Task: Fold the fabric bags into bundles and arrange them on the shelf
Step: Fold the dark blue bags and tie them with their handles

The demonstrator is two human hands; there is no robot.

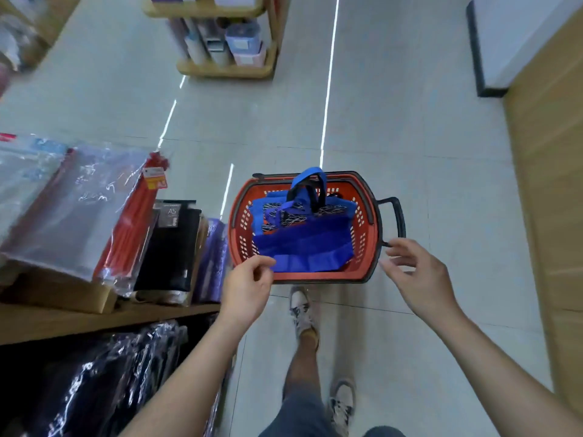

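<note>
Shop aisle, tiled floor (426, 152): red basket (235, 216) holding blue fabric bags (303, 244), long axis 9-to-3. Left hand (249, 282) nearest, at bags' 7 o'clock corner, pinch unconfirmed; right hand (416, 275) loose, empty, 4 o'clock.

Legible marking: "A5", white on grey header label (172, 211) of black pack (170, 247), upright on shelf (94, 323). Smaller print on same label: too small to read. Orange tag (154, 178) on red pack (132, 222): print blurred, unreadable.
</note>
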